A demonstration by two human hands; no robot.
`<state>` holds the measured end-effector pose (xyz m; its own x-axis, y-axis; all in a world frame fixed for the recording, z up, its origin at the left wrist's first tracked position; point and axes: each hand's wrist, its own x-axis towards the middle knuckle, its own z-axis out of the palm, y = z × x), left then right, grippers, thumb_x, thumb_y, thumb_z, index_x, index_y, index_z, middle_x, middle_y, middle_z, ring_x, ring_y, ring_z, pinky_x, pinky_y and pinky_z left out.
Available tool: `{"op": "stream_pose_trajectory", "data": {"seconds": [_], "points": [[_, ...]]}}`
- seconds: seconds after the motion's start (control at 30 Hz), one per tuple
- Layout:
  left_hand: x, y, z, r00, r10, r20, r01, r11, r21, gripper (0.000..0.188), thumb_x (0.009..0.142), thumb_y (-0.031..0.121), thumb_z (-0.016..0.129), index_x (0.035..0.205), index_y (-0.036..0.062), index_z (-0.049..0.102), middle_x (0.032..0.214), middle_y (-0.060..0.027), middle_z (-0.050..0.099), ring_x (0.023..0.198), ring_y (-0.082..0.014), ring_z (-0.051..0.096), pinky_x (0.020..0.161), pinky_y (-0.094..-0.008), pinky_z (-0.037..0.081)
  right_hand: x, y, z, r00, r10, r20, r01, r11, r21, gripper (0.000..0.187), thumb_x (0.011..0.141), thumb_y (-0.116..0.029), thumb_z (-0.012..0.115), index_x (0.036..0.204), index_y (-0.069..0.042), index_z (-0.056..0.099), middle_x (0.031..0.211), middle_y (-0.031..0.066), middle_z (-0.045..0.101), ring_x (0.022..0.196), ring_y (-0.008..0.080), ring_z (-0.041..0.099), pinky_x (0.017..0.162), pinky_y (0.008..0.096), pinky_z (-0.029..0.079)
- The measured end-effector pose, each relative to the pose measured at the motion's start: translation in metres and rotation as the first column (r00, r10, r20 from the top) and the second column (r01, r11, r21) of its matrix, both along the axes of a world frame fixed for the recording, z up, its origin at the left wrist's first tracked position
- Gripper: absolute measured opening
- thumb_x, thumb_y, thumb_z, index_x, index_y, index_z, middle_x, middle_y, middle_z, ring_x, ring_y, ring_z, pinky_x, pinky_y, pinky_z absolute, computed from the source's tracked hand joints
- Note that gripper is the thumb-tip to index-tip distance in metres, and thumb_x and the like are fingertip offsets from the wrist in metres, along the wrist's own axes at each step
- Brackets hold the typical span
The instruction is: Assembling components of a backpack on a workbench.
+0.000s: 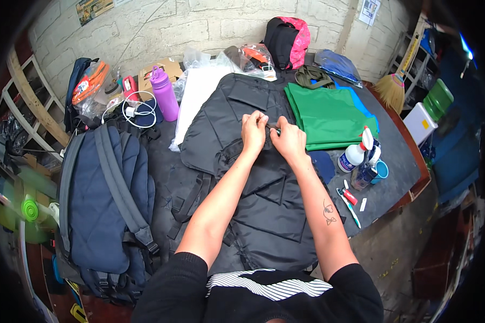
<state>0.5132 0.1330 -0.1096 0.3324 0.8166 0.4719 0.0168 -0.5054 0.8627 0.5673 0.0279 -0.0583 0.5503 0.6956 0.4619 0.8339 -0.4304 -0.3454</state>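
A large black bag (275,199) of shiny padded cloth lies spread open on the dark table in front of me. Both my hands are over its upper middle, close together. My left hand (254,132) is closed, thumb and fingers pinched at the bag's edge. A hand's width to the right, my right hand (289,141) is also closed, its thumb and finger on a small dark thing with a bit of teal. What exactly sits between the fingertips is too small to make out. Black straps (191,199) trail from the bag's left side.
A dark blue backpack (97,199) stands at the left. Behind are a purple bottle (164,94), a white cable (140,111) and a pink-black backpack (288,43). Folded green cloth (328,116), a spray bottle (354,153), a blue cup (380,171) and a toothbrush (351,210) lie right.
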Motion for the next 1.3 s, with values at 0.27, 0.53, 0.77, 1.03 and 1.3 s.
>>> {"op": "stream_pose_trajectory", "data": {"seconds": [0.27,0.53,0.77,1.03,1.3], "points": [[-0.004,0.005,0.006,0.968,-0.248,0.029,0.249,0.952,-0.180,0.012,0.088,0.012,0.056,0.087,0.0003,0.059,0.081,-0.0115,0.061,0.077,-0.0214,0.060,0.069,-0.0320,0.047,-0.002,-0.005,0.001,0.998,-0.043,-0.043,0.044,0.999,0.021,0.024,0.082,-0.026,0.061,0.090,-0.005,0.054,0.075,0.0177,0.066,0.071,0.0364,0.065,0.064,0.0452,0.050],[-0.053,0.095,0.003,0.544,-0.584,-0.602,0.245,0.797,-0.552,0.034,0.088,0.010,0.050,0.120,0.0120,0.059,0.100,-0.0101,0.068,0.081,-0.0154,0.062,0.064,-0.0337,0.048,-0.038,-0.036,-0.097,0.908,-0.089,-0.410,0.080,0.996,-0.040,0.095,0.064,-0.035,0.081,0.138,-0.012,0.026,0.126,0.0194,0.040,0.108,0.0410,0.053,0.087,0.0471,0.047],[-0.137,0.094,-0.030,0.808,-0.580,-0.106,0.232,0.479,-0.847,0.025,0.089,0.029,0.059,0.092,0.0046,0.065,0.078,-0.0017,0.066,0.064,-0.0114,0.058,0.059,-0.0261,0.046,-0.034,-0.042,-0.100,0.898,-0.139,-0.417,0.143,0.989,-0.020,0.093,0.065,-0.035,0.081,0.137,-0.011,0.028,0.125,0.0174,0.041,0.106,0.0391,0.054,0.086,0.0457,0.047],[-0.129,0.054,-0.028,0.962,-0.157,-0.223,0.077,0.940,-0.332,0.011,0.083,0.008,0.065,0.076,0.0002,0.063,0.060,0.0003,0.057,0.049,-0.0069,0.051,0.044,-0.0228,0.041,-0.084,0.002,-0.047,0.967,0.226,-0.115,-0.192,0.950,0.247,0.038,0.083,-0.023,0.064,0.111,-0.002,0.050,0.102,0.0192,0.057,0.089,0.0355,0.060,0.077,0.0418,0.049],[-0.125,0.034,-0.014,0.965,0.065,-0.254,-0.017,0.982,0.189,0.009,0.079,0.009,0.063,0.080,0.0003,0.059,0.073,-0.0148,0.058,0.070,-0.0305,0.059,0.066,-0.0383,0.046,-0.090,0.039,-0.035,0.977,0.203,-0.058,-0.207,0.975,-0.078,0.021,0.084,-0.023,0.061,0.087,-0.002,0.055,0.079,0.0166,0.066,0.073,0.0352,0.065,0.065,0.0450,0.050]]}}
